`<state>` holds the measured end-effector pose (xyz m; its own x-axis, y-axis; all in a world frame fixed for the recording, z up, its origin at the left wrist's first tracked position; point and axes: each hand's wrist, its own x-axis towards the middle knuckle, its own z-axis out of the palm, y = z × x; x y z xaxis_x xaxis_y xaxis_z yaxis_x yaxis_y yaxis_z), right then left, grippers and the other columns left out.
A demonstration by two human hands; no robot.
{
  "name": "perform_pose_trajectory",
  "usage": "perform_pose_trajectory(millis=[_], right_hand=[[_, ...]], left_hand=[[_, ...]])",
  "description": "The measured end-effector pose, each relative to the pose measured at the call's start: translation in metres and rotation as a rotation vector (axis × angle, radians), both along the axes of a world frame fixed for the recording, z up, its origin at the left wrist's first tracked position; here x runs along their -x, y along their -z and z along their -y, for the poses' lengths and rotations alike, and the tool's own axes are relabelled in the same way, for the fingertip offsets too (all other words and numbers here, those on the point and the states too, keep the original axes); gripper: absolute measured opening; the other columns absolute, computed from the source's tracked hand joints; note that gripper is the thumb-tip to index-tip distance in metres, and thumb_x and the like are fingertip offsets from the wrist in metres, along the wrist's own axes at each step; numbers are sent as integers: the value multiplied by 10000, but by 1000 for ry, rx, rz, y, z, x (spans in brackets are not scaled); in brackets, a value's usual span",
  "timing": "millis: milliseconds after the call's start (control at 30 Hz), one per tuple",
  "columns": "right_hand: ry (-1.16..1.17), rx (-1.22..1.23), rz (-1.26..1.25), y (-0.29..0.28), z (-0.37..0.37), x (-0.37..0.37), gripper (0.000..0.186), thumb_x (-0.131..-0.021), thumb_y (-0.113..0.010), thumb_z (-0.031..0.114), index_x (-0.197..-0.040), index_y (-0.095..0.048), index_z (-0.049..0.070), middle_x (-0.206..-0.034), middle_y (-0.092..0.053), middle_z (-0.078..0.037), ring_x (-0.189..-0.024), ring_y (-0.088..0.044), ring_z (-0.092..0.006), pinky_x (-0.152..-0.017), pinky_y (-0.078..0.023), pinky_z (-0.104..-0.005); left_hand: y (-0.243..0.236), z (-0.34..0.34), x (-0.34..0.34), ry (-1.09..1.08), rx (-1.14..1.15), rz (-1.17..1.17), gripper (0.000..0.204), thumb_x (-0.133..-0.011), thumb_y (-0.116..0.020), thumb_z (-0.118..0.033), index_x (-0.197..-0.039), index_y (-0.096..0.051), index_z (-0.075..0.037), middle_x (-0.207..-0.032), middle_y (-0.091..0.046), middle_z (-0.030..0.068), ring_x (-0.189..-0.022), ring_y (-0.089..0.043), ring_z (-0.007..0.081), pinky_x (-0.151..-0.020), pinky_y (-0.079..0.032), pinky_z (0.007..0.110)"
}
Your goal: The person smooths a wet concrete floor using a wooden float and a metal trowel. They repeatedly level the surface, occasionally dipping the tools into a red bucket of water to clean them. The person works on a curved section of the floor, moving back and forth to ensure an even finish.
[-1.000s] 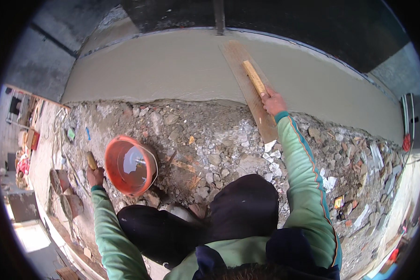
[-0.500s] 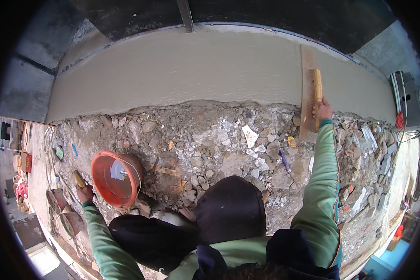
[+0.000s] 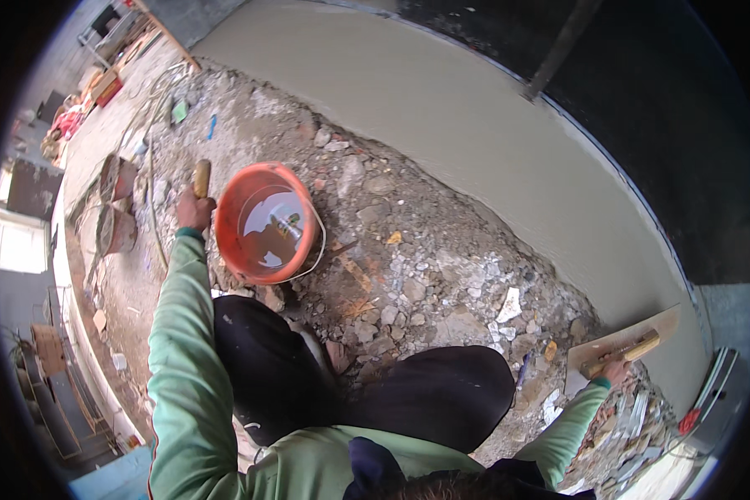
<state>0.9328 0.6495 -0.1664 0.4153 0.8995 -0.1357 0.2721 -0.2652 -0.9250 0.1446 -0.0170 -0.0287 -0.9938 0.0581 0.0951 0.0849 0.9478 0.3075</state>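
Closed around the wooden handle (image 3: 201, 177) of a hand tool is my left hand (image 3: 195, 208); the rest of that tool cannot be made out. Right beside this hand stands an orange-red bucket (image 3: 231, 225) with cloudy water in it and a wire handle hanging at its right. At the lower right, my right hand (image 3: 615, 369) grips a long flat plastering float (image 3: 596, 352) by its wooden grip. The float lies across the right end of a smooth grey strip of wet cement (image 3: 441, 133), its near end over the rubble border.
Broken rubble (image 3: 375, 275) covers the ground between my knees and the cement. Two dirty buckets (image 3: 118, 229) and a hose (image 3: 152, 167) lie at the left. A dark panel (image 3: 667, 125) bounds the cement's far side, with a post (image 3: 562, 50) standing before it.
My view has turned to the left, so the scene appears rotated, with the bucket higher and the float lower in the picture. Both hands keep hold of their tools.
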Motion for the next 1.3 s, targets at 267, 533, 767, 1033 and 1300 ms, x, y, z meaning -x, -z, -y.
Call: perform_pose_trajectory(millis=[267,533,767,1033,1300], right_hand=[[-866,171,-138,-69,114,296,518,-1063,-537,192,-1567,-419,173,-871,-627,-34,-615,-541,-77,-501,-469,-232],[-1566,157,-13,-46,180,598,538,-1025,-586,228,-1540,-456,138,-1051,-680,-95,-729,-624,-155,-662,-546,-327],[-1591,-349,429,7,181,680,555,-1013,-569,341,-1526,-468,155,-1317,-649,-215,-1103,-676,-382,-999,-518,-456],[-1408,-105,466,-14,158,624,568,-1015,-535,387,-1529,-460,160,-1416,-579,-230,-1288,-562,-425,-1106,-443,-472],[-1169,-83,445,6,65,470,585,-1012,-532,413,-1548,-436,196,-1449,-564,-199,-1330,-535,-404,-1130,-420,-490]], left_hand=[[23,-16,-2,-8,-229,165,462,-736,-709,-175,-1172,-636,-40,-966,-718,235,-944,-701,402,-843,-526,456],[-13,27,-20,-8,-228,68,475,-737,-718,-131,-1191,-626,-28,-974,-711,237,-949,-695,407,-842,-523,457],[-29,53,-39,-65,-357,30,546,-716,-703,-47,-1259,-637,-51,-924,-697,139,-823,-667,280,-793,-522,394],[-12,58,-15,42,-297,9,485,-693,-685,-67,-1175,-654,-25,-857,-664,125,-799,-643,273,-759,-503,387],[47,3,20,130,-260,83,459,-686,-669,-139,-1119,-657,14,-903,-694,160,-822,-665,314,-759,-516,417]])
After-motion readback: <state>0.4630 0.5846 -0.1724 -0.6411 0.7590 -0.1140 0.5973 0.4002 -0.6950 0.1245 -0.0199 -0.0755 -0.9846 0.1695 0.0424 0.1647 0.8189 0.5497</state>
